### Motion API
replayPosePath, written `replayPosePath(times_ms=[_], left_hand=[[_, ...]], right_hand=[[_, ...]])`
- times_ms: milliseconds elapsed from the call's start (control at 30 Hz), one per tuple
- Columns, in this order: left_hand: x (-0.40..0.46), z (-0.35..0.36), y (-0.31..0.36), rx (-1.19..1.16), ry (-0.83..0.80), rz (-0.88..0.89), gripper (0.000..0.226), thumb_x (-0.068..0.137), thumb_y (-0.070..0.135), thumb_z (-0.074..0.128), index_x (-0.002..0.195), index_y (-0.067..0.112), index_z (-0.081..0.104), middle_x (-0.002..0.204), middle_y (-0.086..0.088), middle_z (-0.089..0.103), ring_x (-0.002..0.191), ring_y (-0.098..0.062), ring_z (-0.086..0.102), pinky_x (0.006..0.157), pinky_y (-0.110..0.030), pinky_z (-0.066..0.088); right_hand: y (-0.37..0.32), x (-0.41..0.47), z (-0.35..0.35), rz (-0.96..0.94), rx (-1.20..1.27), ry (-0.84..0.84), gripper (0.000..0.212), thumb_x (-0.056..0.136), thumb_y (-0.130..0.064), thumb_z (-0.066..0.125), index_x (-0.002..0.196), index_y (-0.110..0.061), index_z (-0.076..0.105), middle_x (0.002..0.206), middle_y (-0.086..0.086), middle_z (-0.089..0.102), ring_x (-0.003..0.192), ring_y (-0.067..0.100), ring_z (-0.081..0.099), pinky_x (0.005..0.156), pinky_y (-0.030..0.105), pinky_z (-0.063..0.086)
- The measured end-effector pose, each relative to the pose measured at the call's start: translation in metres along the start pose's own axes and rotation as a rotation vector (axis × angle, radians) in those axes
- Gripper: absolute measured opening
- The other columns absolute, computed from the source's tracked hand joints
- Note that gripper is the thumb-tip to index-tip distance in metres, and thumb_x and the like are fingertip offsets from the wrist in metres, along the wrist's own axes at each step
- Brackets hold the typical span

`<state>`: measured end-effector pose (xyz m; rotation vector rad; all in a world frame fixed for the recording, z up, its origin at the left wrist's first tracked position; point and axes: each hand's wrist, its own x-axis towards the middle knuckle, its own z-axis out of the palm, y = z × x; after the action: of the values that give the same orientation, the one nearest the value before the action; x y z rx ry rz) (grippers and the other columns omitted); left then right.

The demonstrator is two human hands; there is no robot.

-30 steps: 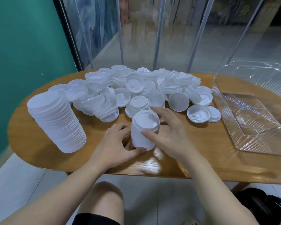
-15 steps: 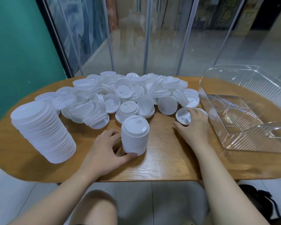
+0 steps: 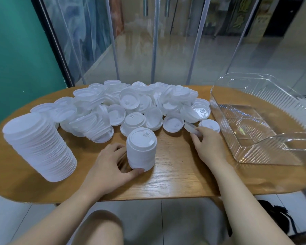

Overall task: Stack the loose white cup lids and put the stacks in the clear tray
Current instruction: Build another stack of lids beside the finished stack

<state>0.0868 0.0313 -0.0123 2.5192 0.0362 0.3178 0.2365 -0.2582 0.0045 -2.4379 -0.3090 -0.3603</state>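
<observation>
A: Lids (image 3: 134,105) are still all over. Where do they sit?

B: Start at the left edge of the table (image 3: 175,181). A tall stack (image 3: 41,149) stands there, and it leans a bit. It is not in the tray.

A: And next to it?

B: A big loose pile runs along the back edge of the table, from the left side almost to the tray. Some lids there are nested in short slanted rows. Most just lie any way.

A: What is the left hand (image 3: 111,167) doing?

B: It is near the front edge, in the middle. Its fingers and thumb curl round the bottom of a short stack (image 3: 141,151). That stack stands up straight.

A: And the right hand (image 3: 208,147)?

B: It is further right, well apart from the left one. Its fingertips pinch one tipped lid (image 3: 190,127) at the near side of the pile. I think that lid goes on the short stack next.

A: Is anything in the clear tray (image 3: 272,156)?

B: No lids that I can see. It sits at the right end of the table.

A: So how much is done?

B: Not much, I think. Two stacks are made. The big pile still needs stacking, and no stack is in the tray yet.
</observation>
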Motion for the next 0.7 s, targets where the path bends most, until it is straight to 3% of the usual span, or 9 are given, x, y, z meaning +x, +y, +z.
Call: replayPosePath(times_ms=[100,167,233,400,500,567,633,700], left_hand=[[0.000,0.000,0.000,0.002,-0.001,0.001,0.064,0.069,0.088,0.066,0.114,0.043,0.068,0.116,0.030,0.051,0.111,0.000,0.048,0.094,-0.033,0.047],[0.000,0.001,0.000,0.003,0.002,0.003,0.062,0.070,0.087,0.067,0.114,0.043,0.068,0.116,0.030,0.051,0.110,0.000,0.048,0.093,-0.033,0.047],[0.000,0.001,0.000,0.002,0.002,0.010,0.061,0.071,0.086,0.067,0.113,0.043,0.068,0.115,0.030,0.051,0.109,0.000,0.048,0.093,-0.033,0.047],[0.000,0.000,0.000,0.005,0.002,0.008,0.064,0.071,0.088,0.066,0.116,0.042,0.068,0.117,0.031,0.051,0.111,0.001,0.048,0.095,-0.034,0.046],[0.000,0.000,0.000,0.001,-0.005,-0.001,0.067,0.070,0.090,0.065,0.118,0.043,0.068,0.118,0.031,0.051,0.111,0.000,0.048,0.095,-0.035,0.048],[0.000,0.000,0.000,-0.001,-0.003,0.003,0.066,0.070,0.090,0.064,0.117,0.043,0.068,0.117,0.031,0.051,0.111,0.000,0.048,0.095,-0.036,0.048],[0.000,0.000,0.001,0.004,-0.003,0.007,0.067,0.071,0.090,0.064,0.118,0.044,0.067,0.118,0.031,0.050,0.111,0.000,0.048,0.095,-0.035,0.048],[0.000,0.000,0.001,0.010,-0.005,0.004,0.068,0.070,0.091,0.063,0.120,0.043,0.067,0.118,0.031,0.050,0.111,0.000,0.047,0.095,-0.035,0.047]], right_hand=[[-0.017,-0.008,-0.008,0.074,0.353,0.031,0.005,0.099,-0.020,0.068,0.099,-0.024,0.066,0.078,-0.015,0.064,0.073,-0.007,0.061,0.065,0.009,0.042],[-0.023,-0.013,-0.006,0.174,0.620,0.032,0.013,0.100,-0.020,0.068,0.113,-0.019,0.067,0.076,-0.015,0.068,0.070,-0.007,0.063,0.066,0.010,0.047],[-0.027,-0.016,-0.001,0.279,0.729,-0.022,0.016,0.100,-0.020,0.068,0.116,-0.017,0.067,0.070,-0.013,0.069,0.068,-0.003,0.065,0.067,0.018,0.052],[-0.027,-0.018,0.003,0.288,0.500,-0.117,0.011,0.100,-0.021,0.067,0.109,-0.018,0.071,0.095,-0.009,0.071,0.086,0.003,0.066,0.063,0.010,0.045],[-0.028,-0.021,0.001,0.222,0.342,-0.129,0.019,0.100,-0.029,0.066,0.115,-0.019,0.071,0.099,-0.010,0.070,0.089,0.013,0.068,0.067,0.019,0.050],[-0.030,-0.023,-0.002,0.156,0.268,-0.197,0.039,0.096,-0.040,0.070,0.129,-0.019,0.067,0.119,-0.007,0.070,0.106,0.016,0.067,0.087,0.028,0.054],[-0.034,-0.027,-0.009,0.115,0.197,-0.310,0.068,0.087,-0.051,0.077,0.145,-0.022,0.056,0.140,-0.008,0.060,0.126,0.014,0.057,0.105,0.036,0.049],[-0.039,-0.032,-0.014,0.070,0.090,-0.394,0.087,0.078,-0.056,0.083,0.151,-0.025,0.048,0.149,-0.009,0.052,0.135,0.014,0.050,0.111,0.040,0.045]])
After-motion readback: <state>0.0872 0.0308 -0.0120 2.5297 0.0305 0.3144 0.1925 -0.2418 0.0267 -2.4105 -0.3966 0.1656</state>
